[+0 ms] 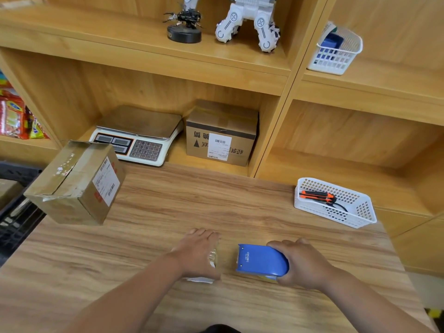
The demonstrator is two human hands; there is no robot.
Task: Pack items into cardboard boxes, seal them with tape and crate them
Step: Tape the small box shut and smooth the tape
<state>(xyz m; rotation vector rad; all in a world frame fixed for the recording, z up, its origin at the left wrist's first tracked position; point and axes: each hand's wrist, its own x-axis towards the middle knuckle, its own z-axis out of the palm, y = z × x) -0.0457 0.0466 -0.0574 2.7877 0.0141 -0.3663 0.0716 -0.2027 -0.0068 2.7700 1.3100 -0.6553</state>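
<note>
My right hand (300, 263) grips a blue tape dispenser (262, 259) lying on the wooden table near the front edge. My left hand (198, 252) presses flat on a small pale item (212, 258), mostly hidden under the palm; a stretch of clear tape seems to run between it and the dispenser. A taped cardboard box with a shipping label (77, 183) sits at the table's left edge. A second labelled cardboard box (221, 133) stands in the shelf cubby behind.
A weighing scale (138, 135) sits in the cubby beside the second box. A white basket (336, 203) with an orange utility knife (317, 197) stands at right. A black crate (14, 212) is left of the table. Robot figures and another white basket occupy upper shelves.
</note>
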